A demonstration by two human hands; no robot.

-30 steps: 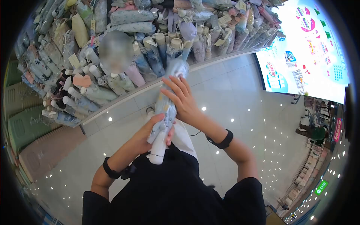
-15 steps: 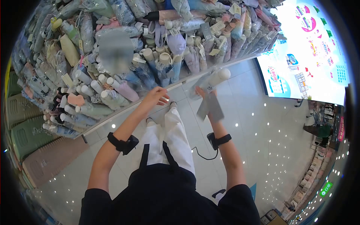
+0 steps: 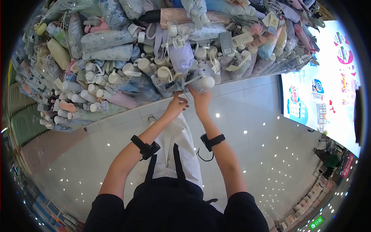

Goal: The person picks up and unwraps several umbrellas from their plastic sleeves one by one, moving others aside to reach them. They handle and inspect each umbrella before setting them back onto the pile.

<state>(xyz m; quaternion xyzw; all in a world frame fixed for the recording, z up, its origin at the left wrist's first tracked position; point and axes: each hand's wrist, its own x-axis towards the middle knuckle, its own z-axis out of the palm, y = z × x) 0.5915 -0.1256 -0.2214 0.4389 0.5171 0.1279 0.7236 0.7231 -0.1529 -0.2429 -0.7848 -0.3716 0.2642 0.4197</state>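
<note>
My right hand (image 3: 201, 101) is closed round a plastic-wrapped umbrella (image 3: 203, 82) with a round white end, at the front edge of the display. Close beside it, my left hand (image 3: 177, 105) has its fingers bent together near the wrapping and a tag; what they pinch is too small to make out. Just beyond both hands lies a lilac wrapped umbrella (image 3: 181, 58) with a white label. More wrapped umbrellas with white round ends lie packed around it.
The heaped display (image 3: 112, 42) spans the top of the view, its edge (image 3: 127, 113) in front of me. A bright lit sign (image 3: 320, 85) stands at the right. Green and brown panels (image 3: 29, 123) are at the far left.
My right hand has moved left with the umbrella, from over the floor to the display's edge. My left hand has moved right and now is beside it. The view has shifted slightly.
</note>
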